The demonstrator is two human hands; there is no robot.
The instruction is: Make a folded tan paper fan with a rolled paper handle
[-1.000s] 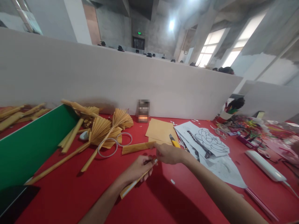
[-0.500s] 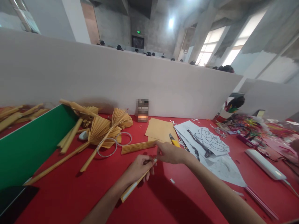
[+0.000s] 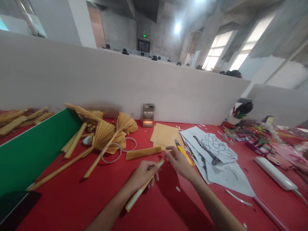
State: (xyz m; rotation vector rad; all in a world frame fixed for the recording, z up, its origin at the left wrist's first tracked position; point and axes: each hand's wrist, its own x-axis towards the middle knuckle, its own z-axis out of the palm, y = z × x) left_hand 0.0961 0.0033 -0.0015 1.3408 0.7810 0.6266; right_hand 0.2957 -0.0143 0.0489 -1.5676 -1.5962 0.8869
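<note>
My left hand (image 3: 144, 175) is closed around a narrow folded strip of tan paper (image 3: 133, 204), which slants from lower left to upper right. White tape runs along the strip's upper face. Just past its top end, my right hand (image 3: 178, 160) hovers with thumb and fingers pinched together; whatever is between them is too small to make out. A yellow utility knife (image 3: 184, 154) lies right behind the right hand. Beyond both hands rests a pleated tan paper piece (image 3: 143, 153), beside flat tan sheets (image 3: 165, 133).
Tan paper fans (image 3: 103, 133) with rolled handles and two clear rings (image 3: 111, 153) lie left, near a green board (image 3: 40, 144). On the right are a lotus drawing (image 3: 218, 146), a white device (image 3: 274, 173) and a pen cup (image 3: 232, 120). A white partition (image 3: 115, 83) stands behind.
My right hand has drawn back to the right and down, away from the pleated piece, uncovering its end and the strip's tip. My left hand keeps its hold on the strip.
</note>
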